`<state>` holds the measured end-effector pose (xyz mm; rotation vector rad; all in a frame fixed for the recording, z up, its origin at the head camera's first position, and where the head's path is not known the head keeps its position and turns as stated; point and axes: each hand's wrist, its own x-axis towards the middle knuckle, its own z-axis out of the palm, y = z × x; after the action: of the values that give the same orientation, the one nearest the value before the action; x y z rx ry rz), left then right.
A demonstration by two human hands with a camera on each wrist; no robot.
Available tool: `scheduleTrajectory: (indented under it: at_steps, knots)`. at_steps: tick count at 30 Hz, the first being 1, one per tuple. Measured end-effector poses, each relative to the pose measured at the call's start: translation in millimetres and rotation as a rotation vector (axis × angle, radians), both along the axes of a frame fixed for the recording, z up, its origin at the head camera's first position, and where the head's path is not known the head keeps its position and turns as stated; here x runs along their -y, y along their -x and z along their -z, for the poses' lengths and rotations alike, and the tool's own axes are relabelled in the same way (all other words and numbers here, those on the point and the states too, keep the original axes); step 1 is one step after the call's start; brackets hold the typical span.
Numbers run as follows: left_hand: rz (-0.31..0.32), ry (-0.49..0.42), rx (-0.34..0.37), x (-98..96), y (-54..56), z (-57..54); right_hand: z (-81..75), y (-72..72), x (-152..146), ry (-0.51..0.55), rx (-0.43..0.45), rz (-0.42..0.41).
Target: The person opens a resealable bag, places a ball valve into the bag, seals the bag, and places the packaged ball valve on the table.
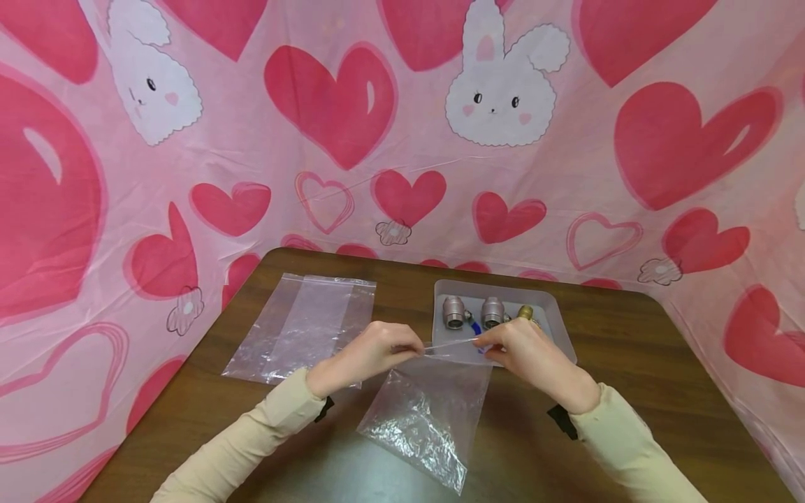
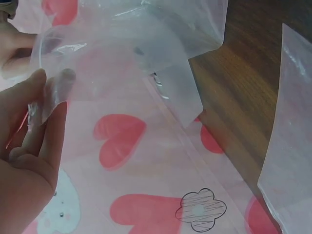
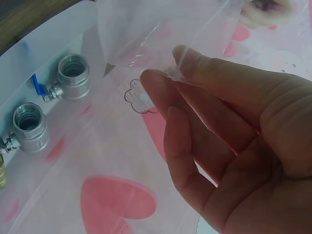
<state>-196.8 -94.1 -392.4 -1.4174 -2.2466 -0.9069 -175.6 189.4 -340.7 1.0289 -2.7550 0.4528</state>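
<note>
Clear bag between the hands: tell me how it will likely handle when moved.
The clear bag is probably floppy: its film bends where the left hand pinches it and wrinkles lower down. It is likely light, looking thin and see-through. Its glossy surface may be slippery.

Head cam, wide, looks fwd/down at wood-grain table (image 1: 660,391); close-in L wrist cam faces past L hand (image 2: 29,165), R wrist cam past R hand (image 3: 248,161), to heart-print backdrop (image 1: 547,175); all share clear plastic bag (image 1: 434,405).
</note>
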Motion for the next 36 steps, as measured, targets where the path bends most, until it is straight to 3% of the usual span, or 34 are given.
scheduleTrajectory:
  at_steps: [5, 12, 15, 28, 36]
  knots:
    - [0.037, 0.008, 0.009, 0.0, -2.0, 0.1, -2.1, 0.2, -0.4, 0.003, 0.022, 0.016]
    - [-0.024, -0.063, -0.033, 3.3, 2.0, -0.3, -0.6, -0.7, -0.6, -0.017, -0.033, -0.016]
    - [-0.013, -0.053, -0.037, 5.6, 2.1, 0.5, 0.6, -0.6, -1.7, -0.010, -0.041, -0.022]
    - [0.049, 0.028, -0.077, 5.6, -5.1, -0.7, -1.4, -0.4, -5.3, 0.022, 0.040, 0.033]
    - [0.037, -0.017, -0.141, 4.9, -3.8, 0.2, -2.6, -0.5, -6.7, 0.022, 0.039, 0.038]
